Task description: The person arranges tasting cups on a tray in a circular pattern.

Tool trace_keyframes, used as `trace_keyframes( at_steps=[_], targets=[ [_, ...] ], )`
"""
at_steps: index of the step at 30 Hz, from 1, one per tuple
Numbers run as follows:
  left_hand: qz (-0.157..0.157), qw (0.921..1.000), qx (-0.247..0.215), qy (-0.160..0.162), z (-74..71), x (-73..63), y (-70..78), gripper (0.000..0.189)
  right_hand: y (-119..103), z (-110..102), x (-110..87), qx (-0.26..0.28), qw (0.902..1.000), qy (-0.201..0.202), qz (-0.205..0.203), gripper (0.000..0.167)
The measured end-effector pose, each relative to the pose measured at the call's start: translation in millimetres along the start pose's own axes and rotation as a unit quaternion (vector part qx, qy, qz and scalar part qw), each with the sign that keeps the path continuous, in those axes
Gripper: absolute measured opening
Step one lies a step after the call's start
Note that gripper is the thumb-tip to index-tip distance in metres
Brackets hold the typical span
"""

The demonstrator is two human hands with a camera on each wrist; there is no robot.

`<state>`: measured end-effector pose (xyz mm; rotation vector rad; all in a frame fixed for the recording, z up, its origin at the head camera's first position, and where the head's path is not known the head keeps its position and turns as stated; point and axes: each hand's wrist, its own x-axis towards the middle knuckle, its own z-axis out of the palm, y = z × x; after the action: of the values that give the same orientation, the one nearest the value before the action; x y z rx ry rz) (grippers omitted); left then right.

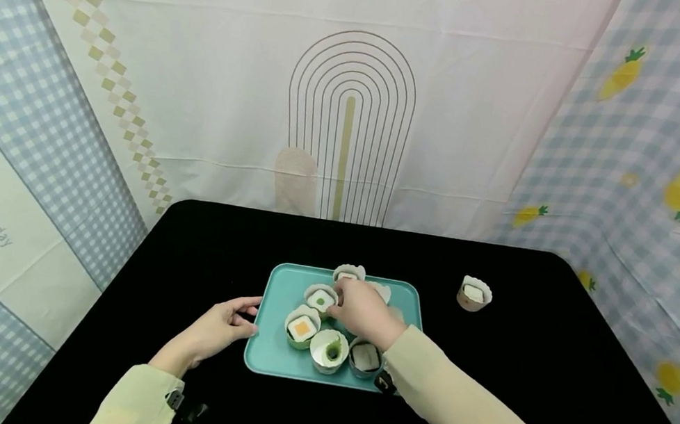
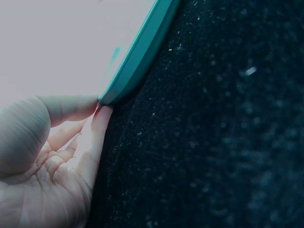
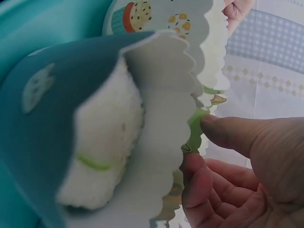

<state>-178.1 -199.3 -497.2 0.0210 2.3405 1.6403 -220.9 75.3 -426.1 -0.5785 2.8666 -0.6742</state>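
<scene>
A turquoise tray (image 1: 263, 357) on the black table carries several scallop-rimmed paper baking cups with small white cakes in them. At its left edge my left hand (image 1: 220, 328) touches the rim with thumb and fingertips, which stand apart along it. My right hand (image 1: 366, 309) reaches over the tray and pinches a green baking cup (image 3: 194, 133) between thumb and fingers. In the head view those fingertips are beside the cup with a green-dotted cake (image 1: 321, 300). A blue cup (image 3: 52, 104) with a white cake fills the near part of the right wrist view.
One more baking cup (image 1: 474, 294) stands alone on the black table (image 1: 517, 372), right of the tray. On the tray's front part are a cup with an orange-squared cake (image 1: 301, 329), one with a green swirl (image 1: 328, 350) and a dark cup (image 1: 366, 358). Patterned cloth hangs behind.
</scene>
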Motion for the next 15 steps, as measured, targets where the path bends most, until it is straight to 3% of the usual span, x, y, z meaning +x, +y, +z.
trace_keyframes(
  at_steps=[15],
  targets=[
    [-0.002, 1.0000, 0.001, 0.001, -0.2, -0.5, 0.5, 0.057, -8.7, 2.9, 10.5, 0.014, 0.9989, -0.012, -0.044, 0.037]
  ],
)
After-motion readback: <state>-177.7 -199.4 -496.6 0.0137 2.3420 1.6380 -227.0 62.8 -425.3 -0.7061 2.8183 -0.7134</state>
